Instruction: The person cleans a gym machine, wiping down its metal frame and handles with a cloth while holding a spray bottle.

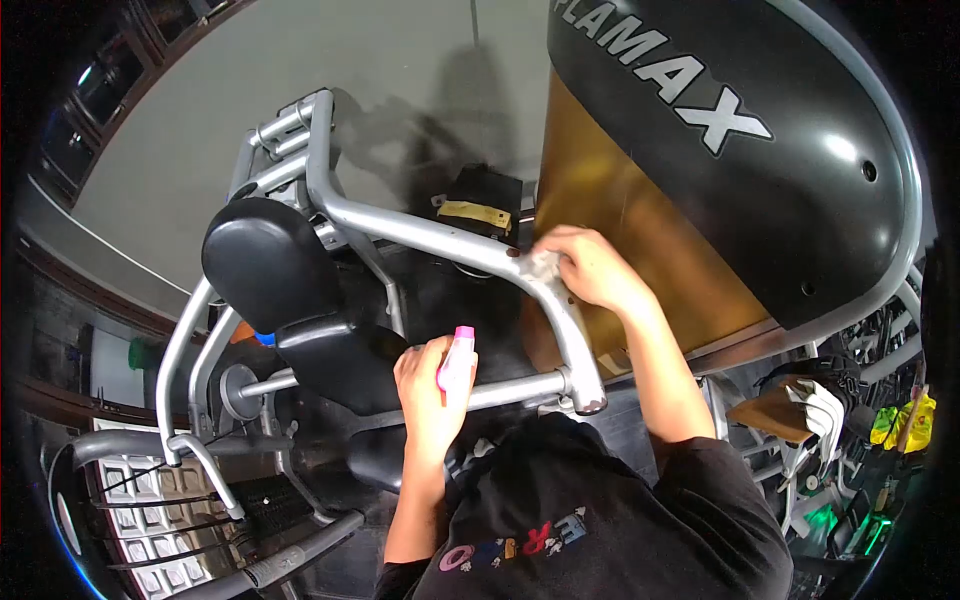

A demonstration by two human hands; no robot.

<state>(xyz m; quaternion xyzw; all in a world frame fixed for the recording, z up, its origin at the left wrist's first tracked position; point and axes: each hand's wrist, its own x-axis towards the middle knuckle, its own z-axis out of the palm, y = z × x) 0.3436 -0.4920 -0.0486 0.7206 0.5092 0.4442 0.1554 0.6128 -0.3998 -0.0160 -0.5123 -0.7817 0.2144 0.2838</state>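
Observation:
My left hand [424, 372] is closed round a spray bottle [460, 355] with a pink top, held in front of my body. Much of the bottle is hidden by the fingers and the angle. Farther right, my right hand [592, 268] presses a pale cloth [543, 265] against the silver frame tube [430, 230] of a gym machine, near where the tube bends downward. The fingers are bent over the cloth, which is slightly blurred. Left of my hands are the machine's black padded backrest [268, 258] and its seat [335, 365].
A large black machine housing [740, 150] with white lettering and a gold-brown panel [640, 240] rises at the right. A black box with a yellow strip [475, 213] stands by the grey wall. More gym equipment and a yellow bag [915, 420] lie at far right.

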